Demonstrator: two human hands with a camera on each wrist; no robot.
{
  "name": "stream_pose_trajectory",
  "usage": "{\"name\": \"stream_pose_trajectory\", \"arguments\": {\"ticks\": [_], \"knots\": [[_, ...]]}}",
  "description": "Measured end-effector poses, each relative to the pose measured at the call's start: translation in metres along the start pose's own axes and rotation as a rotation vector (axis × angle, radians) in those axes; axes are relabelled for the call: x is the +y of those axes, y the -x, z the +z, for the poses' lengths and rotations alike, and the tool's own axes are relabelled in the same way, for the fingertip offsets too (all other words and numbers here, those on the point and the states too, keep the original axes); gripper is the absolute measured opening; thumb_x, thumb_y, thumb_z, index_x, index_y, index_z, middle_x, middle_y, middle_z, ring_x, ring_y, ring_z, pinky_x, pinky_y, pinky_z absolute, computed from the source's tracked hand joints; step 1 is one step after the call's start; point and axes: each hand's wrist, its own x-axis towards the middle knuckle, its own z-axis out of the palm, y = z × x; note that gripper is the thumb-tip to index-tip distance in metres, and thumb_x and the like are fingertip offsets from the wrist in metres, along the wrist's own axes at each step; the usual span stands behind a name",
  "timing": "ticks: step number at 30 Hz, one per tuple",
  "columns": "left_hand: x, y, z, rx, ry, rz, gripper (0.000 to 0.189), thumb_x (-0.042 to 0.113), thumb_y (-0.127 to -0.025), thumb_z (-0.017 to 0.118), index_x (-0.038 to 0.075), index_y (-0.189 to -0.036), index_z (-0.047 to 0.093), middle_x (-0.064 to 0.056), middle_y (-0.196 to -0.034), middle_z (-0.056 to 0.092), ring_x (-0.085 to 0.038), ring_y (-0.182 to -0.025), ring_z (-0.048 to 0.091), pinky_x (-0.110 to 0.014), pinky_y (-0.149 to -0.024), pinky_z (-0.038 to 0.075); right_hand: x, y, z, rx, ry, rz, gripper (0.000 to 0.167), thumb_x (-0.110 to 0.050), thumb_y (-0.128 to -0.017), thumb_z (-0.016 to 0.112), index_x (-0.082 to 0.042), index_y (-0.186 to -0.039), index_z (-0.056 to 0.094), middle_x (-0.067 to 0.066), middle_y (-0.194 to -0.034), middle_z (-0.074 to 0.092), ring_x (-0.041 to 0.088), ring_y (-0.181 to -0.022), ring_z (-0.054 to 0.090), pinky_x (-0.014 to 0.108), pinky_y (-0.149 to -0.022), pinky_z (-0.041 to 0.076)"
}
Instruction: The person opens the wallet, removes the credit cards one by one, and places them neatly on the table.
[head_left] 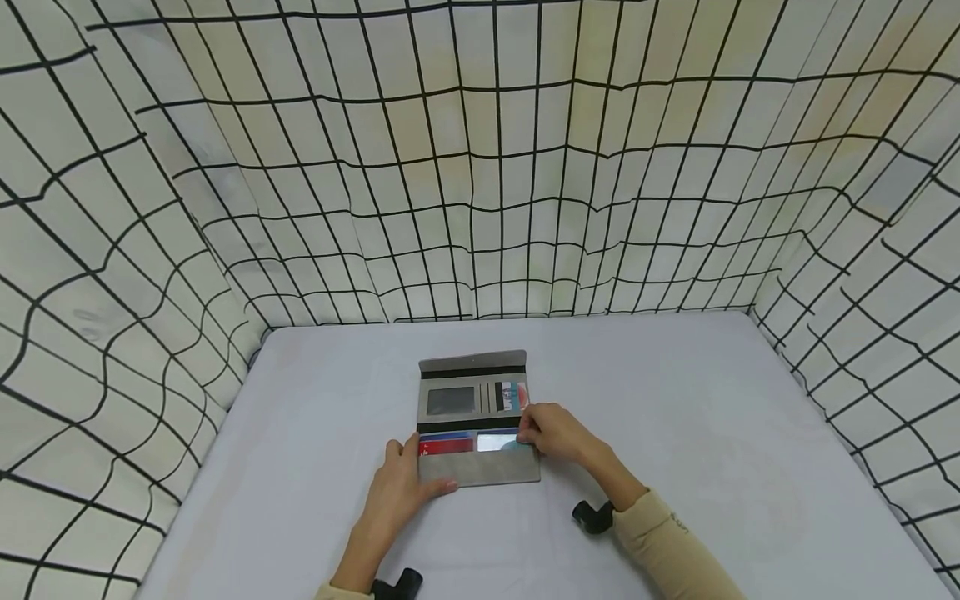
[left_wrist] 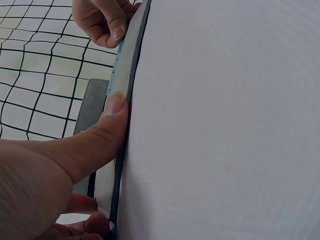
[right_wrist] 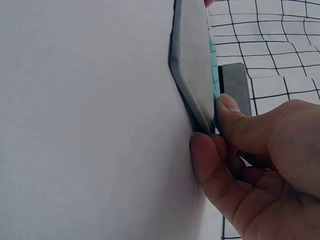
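A grey wallet (head_left: 495, 471) lies unfolded on the white table in the head view, with cards in its slots. My left hand (head_left: 397, 487) grips its lower left side, the thumb lying across the front panel and the fingers at the left edge. At the right end of the lower slots, my right hand (head_left: 558, 433) pinches a pale card with teal markings (head_left: 491, 442). The right wrist view has the thumb against that teal card (right_wrist: 214, 70) beside the wallet's edge (right_wrist: 192, 65). Beside it sits a red card (head_left: 446, 447).
The upper half of the wallet has a dark window pocket (head_left: 451, 401) and a patterned card (head_left: 513, 396). White cloth covers the table (head_left: 330, 383). Black-gridded white walls (head_left: 480, 183) stand around the back and sides. A black wrist mount (head_left: 592, 517) sits by the right sleeve.
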Motion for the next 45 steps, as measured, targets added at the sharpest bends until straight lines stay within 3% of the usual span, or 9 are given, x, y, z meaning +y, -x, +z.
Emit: {"name": "stream_pose_trajectory", "arguments": {"ticks": [16, 23, 31, 39, 45], "knots": [[0.000, -0.001, 0.000, -0.002, 0.010, -0.005, 0.101, 0.040, -0.065, 0.093, -0.003, -0.144, 0.046, -0.018, -0.100, 0.050, -0.023, -0.073, 0.054, -0.032, -0.060, 0.046, 0.002, -0.007, 0.000, 0.017, -0.077, 0.056, 0.007, -0.011, -0.095, 0.068, -0.007, -0.091, 0.064, 0.000, -0.074, 0.056, 0.009, -0.056, 0.050, 0.022, -0.054, 0.040], [0.000, -0.002, 0.002, 0.004, 0.008, -0.013, 0.101, 0.039, -0.066, 0.093, -0.002, -0.144, 0.046, -0.017, -0.100, 0.049, -0.021, -0.072, 0.053, -0.030, -0.058, 0.045, 0.003, -0.010, -0.002, 0.035, -0.051, 0.070, 0.007, -0.010, -0.095, 0.067, -0.005, -0.092, 0.063, 0.001, -0.079, 0.057, 0.011, -0.068, 0.051, 0.023, -0.062, 0.041], [0.001, 0.000, 0.001, 0.001, 0.011, -0.018, 0.100, 0.039, -0.066, 0.093, -0.001, -0.145, 0.046, -0.016, -0.100, 0.049, -0.021, -0.073, 0.053, -0.030, -0.058, 0.045, 0.006, -0.010, -0.004, 0.018, -0.070, 0.041, 0.012, -0.014, -0.095, 0.068, -0.005, -0.091, 0.063, 0.002, -0.076, 0.055, 0.010, -0.062, 0.049, 0.022, -0.059, 0.039], [0.001, 0.000, 0.000, -0.003, 0.011, -0.025, 0.101, 0.040, -0.066, 0.093, -0.002, -0.145, 0.046, -0.017, -0.101, 0.050, -0.022, -0.074, 0.054, -0.030, -0.059, 0.047, 0.005, -0.004, -0.010, -0.020, -0.102, 0.068, 0.024, -0.017, -0.087, 0.078, -0.003, -0.093, 0.061, -0.001, -0.073, 0.053, 0.010, -0.063, 0.047, 0.020, -0.056, 0.037], [0.001, 0.000, 0.000, -0.009, 0.007, -0.027, 0.101, 0.040, -0.067, 0.093, -0.002, -0.145, 0.045, -0.016, -0.100, 0.049, -0.022, -0.073, 0.053, -0.030, -0.059, 0.043, 0.007, -0.003, -0.009, 0.011, -0.129, 0.049, 0.024, -0.016, -0.090, 0.076, -0.002, -0.100, 0.060, 0.001, -0.075, 0.055, 0.010, -0.062, 0.049, 0.021, -0.056, 0.039]]}}
